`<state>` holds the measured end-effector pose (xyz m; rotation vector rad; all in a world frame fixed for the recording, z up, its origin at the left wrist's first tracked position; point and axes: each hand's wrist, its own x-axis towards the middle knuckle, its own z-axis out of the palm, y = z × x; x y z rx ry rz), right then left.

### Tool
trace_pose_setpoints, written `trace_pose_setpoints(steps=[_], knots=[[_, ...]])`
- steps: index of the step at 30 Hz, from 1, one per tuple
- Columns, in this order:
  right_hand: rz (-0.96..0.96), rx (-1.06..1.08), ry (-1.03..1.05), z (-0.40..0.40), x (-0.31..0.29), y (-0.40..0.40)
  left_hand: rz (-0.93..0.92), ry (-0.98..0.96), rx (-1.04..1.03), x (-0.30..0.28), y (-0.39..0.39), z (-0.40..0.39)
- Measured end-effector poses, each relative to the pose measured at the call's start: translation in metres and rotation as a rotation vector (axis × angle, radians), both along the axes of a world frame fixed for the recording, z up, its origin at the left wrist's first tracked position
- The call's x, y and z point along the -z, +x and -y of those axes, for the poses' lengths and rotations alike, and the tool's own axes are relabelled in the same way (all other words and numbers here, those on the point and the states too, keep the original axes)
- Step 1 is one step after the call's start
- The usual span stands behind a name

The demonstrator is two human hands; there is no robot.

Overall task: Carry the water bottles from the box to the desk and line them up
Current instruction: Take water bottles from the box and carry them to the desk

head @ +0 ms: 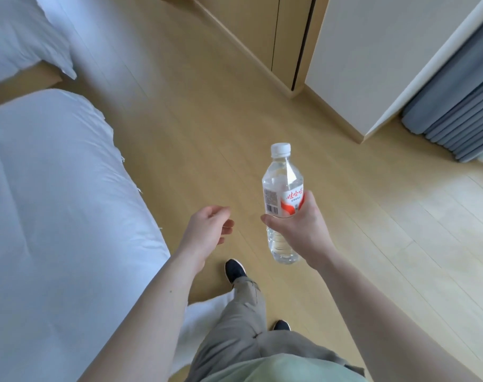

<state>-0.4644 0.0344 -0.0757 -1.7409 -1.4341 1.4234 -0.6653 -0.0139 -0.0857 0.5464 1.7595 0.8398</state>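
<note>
Clear water bottle (282,188) (full) — right hand (298,230) grips.

Open wood floor (207,139) ahead, clear passage. Obstacles: bed (55,202) close on left; wardrobe (262,31) & wall corner (359,64) ahead-right; curtain (455,114) far right.

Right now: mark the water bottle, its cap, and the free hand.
water bottle (283,199), head view, on the label.
cap (280,149), head view, on its white side.
left hand (207,230), head view, on the palm.
</note>
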Motion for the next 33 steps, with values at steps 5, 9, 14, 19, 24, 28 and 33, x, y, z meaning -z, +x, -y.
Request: trace_pose_setpoints(steps=[5,9,14,19,24,28,33], knots=[[0.025,-0.041,0.016,-0.072,-0.007,-0.057,0.021,0.0,-0.019,0.002,-0.055,-0.073],[0.022,-0.048,0.015,-0.117,-0.012,-0.093,0.015,0.023,-0.022,-0.004,-0.09,-0.12],[0.017,-0.087,-0.002,-0.17,-0.012,-0.131,0.042,0.029,-0.049,-0.009,-0.124,-0.17],[0.009,-0.129,-0.023,-0.234,-0.002,-0.167,0.043,0.009,-0.083,-0.003,-0.157,-0.219],[-0.026,-0.186,-0.023,-0.313,0.002,-0.197,-0.007,-0.013,-0.13,-0.005,-0.188,-0.283],[-0.014,-0.248,-0.025,-0.383,0.002,-0.219,-0.015,-0.024,-0.196,-0.018,-0.207,-0.344],[-0.006,-0.3,-0.026,-0.46,-0.002,-0.243,-0.035,-0.021,-0.244,-0.028,-0.223,-0.416]])
